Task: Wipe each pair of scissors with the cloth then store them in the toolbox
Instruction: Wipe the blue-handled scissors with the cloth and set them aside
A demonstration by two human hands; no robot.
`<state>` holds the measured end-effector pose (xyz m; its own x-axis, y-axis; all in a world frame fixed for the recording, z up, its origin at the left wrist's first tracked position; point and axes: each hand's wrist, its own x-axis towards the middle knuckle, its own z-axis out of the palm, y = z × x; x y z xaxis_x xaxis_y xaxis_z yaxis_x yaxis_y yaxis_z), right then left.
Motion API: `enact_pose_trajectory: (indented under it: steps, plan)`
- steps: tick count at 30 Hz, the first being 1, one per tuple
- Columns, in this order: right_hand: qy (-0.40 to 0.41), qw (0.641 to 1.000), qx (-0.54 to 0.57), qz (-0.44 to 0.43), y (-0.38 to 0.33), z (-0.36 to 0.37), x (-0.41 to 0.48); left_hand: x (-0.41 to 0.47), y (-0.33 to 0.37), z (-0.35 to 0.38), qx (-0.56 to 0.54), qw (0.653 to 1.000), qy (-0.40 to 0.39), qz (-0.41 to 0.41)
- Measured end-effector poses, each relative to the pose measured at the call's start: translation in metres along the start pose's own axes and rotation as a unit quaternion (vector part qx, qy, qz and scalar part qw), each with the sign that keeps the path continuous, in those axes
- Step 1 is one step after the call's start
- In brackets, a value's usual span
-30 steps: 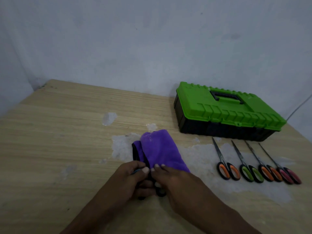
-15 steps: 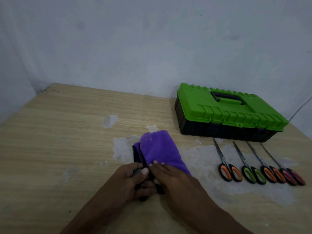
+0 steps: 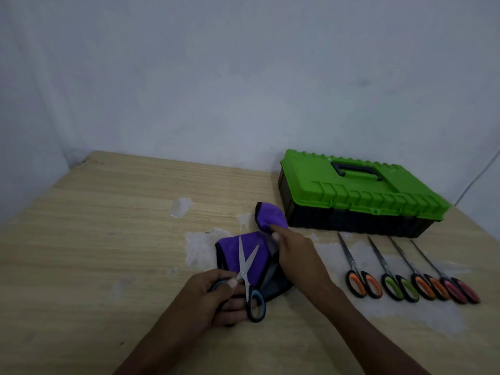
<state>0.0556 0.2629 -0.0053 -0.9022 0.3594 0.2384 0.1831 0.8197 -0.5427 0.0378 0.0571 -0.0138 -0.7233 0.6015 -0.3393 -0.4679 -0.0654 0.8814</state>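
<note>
My left hand grips the blue-and-black handles of a pair of scissors, whose blades are parted and lie over the purple cloth. My right hand pinches a fold of that cloth and lifts it up and away toward the toolbox. The green-lidded black toolbox stands closed at the back right. Several more scissors lie in a row in front of it: orange-handled, green-handled, another orange and pink-handled.
The wooden table has worn white patches around the cloth. A pale wall rises close behind the table, and a thin cable runs down it at the far right.
The cloth was folded over the scissors with both hands at its near end. Now my right hand has pulled the cloth open toward the toolbox, uncovering the blue-handled scissors with parted blades.
</note>
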Motion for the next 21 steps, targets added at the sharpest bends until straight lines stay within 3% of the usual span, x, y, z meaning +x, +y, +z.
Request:
enact_pose_trajectory:
  steps: [4, 9, 14, 18, 21]
  plan:
    - [0.095, 0.99, 0.082, 0.059, 0.017, -0.019, -0.007, -0.006, 0.004, 0.0, 0.026, 0.999, 0.024, 0.013]
    - [0.02, 0.989, 0.108, 0.097, 0.029, -0.033, -0.026, -0.007, 0.008, 0.006, 0.024, 0.999, 0.027, 0.018]
    - [0.143, 0.985, -0.06, -0.069, -0.007, -0.033, -0.057, -0.007, 0.005, 0.011, 0.014, 0.999, 0.026, 0.019]
    - [0.03, 0.993, 0.005, -0.115, -0.032, -0.02, -0.077, -0.009, 0.004, 0.018, 0.017, 0.999, 0.014, 0.03]
    - [-0.01, 0.994, 0.039, -0.106, -0.039, -0.008, -0.085, -0.011, 0.003, 0.021, 0.011, 0.999, 0.004, 0.044]
